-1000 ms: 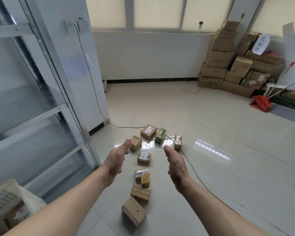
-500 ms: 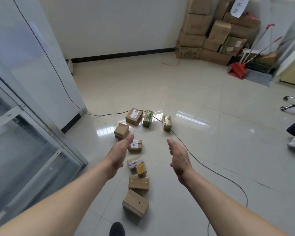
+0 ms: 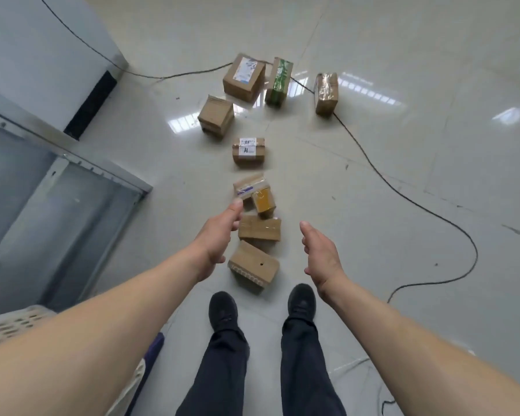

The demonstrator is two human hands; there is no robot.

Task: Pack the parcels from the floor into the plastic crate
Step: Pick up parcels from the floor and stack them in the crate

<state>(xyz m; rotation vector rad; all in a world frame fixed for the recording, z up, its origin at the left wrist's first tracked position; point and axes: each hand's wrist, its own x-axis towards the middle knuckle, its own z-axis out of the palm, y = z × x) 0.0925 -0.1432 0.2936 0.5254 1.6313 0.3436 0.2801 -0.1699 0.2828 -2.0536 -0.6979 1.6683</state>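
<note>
Several small cardboard parcels lie in a loose line on the tiled floor. The nearest parcel [image 3: 254,264], plain brown with a small hole, sits just ahead of my shoes. Behind it lie a taped flat parcel [image 3: 260,228], a small yellow-taped one [image 3: 264,200] and a labelled one [image 3: 249,151]. My left hand [image 3: 216,235] and my right hand [image 3: 321,253] hover open on either side of the nearest parcels, palms facing each other, holding nothing. A corner of the pale plastic crate [image 3: 9,324] shows at the lower left, mostly hidden by my left forearm.
A black cable [image 3: 403,193] snakes across the floor to the right of the parcels. A glass and metal partition [image 3: 57,181] stands at the left. Farther off lie a green-taped parcel [image 3: 279,81] and a tape-wrapped one [image 3: 326,93]. My two black shoes [image 3: 222,310] stand below the parcels.
The view has tilted down and come closer to the parcels. Both hands have dropped toward the nearest boxes and stayed open. My shoes and the crate corner have come into view.
</note>
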